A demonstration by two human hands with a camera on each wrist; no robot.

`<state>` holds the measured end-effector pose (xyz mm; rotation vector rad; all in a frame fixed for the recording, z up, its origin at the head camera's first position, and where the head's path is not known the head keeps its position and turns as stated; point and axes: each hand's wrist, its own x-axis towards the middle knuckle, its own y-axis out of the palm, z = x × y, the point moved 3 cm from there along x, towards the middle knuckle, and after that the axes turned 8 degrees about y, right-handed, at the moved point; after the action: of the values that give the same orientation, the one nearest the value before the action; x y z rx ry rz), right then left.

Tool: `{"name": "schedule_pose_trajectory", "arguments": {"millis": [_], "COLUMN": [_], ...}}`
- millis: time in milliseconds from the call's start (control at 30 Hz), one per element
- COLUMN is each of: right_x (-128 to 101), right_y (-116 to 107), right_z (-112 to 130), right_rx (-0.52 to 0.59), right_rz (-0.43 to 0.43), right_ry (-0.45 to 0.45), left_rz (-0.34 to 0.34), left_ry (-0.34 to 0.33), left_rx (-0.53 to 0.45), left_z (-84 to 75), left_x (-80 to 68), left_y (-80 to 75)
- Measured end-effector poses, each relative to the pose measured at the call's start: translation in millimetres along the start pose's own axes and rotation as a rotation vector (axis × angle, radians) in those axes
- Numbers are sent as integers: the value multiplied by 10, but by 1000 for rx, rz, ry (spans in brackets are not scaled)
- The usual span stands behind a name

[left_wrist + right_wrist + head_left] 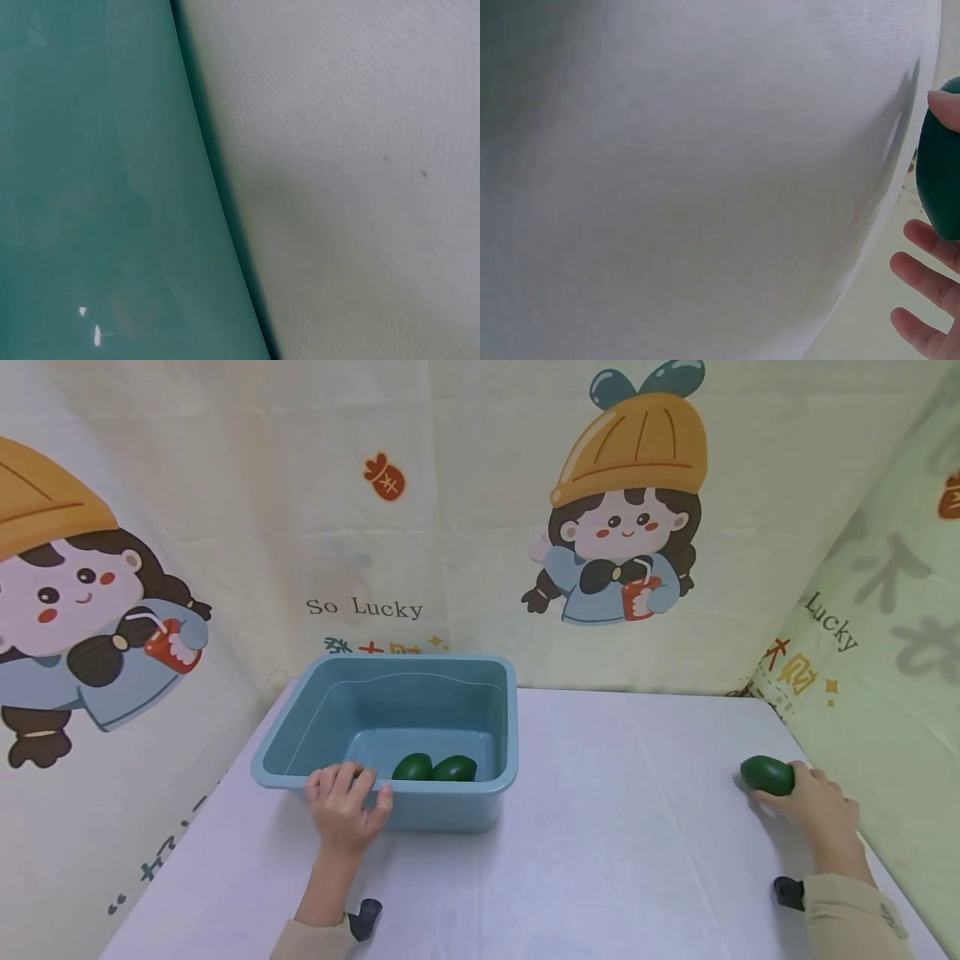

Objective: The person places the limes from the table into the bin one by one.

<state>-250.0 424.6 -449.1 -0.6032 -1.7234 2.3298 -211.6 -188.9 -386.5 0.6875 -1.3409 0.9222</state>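
A blue plastic tub [450, 810] stands on the white table, left of centre, with two dark green avocados [412, 767] [454, 768] lying at its near inner wall. My left hand [345, 802] grips the tub's front rim, fingers hooked inside and thumb on the outer wall. The left wrist view shows only the tub wall [90, 187] and the tablecloth [360, 150]. At the table's far right, my right hand [813, 802] holds a third avocado [767, 774] that rests on the cloth. In the right wrist view the thumb lies on this avocado [941, 172] and the other fingers [922, 270] spread below it.
A white cloth covers the table [615, 827]. Printed cartoon curtains hang close behind and on both sides, the right one [885, 693] right next to the avocado. The table's right edge [885, 225] runs just beside my right hand.
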Motion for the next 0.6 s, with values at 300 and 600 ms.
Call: {"name": "schedule_pose_trajectory", "arguments": {"millis": [300, 600], "right_x": [-78, -120], "right_y": [-46, -107], "right_z": [127, 257], "right_rx": [-2, -14], "right_rz": [-91, -177], "right_ry": [-66, -125], "left_rz": [17, 16], "left_ry": [-1, -3], "left_rx": [-3, 0], "left_z": [5, 10], "left_x": [-21, -22], "left_y": [4, 6]}}
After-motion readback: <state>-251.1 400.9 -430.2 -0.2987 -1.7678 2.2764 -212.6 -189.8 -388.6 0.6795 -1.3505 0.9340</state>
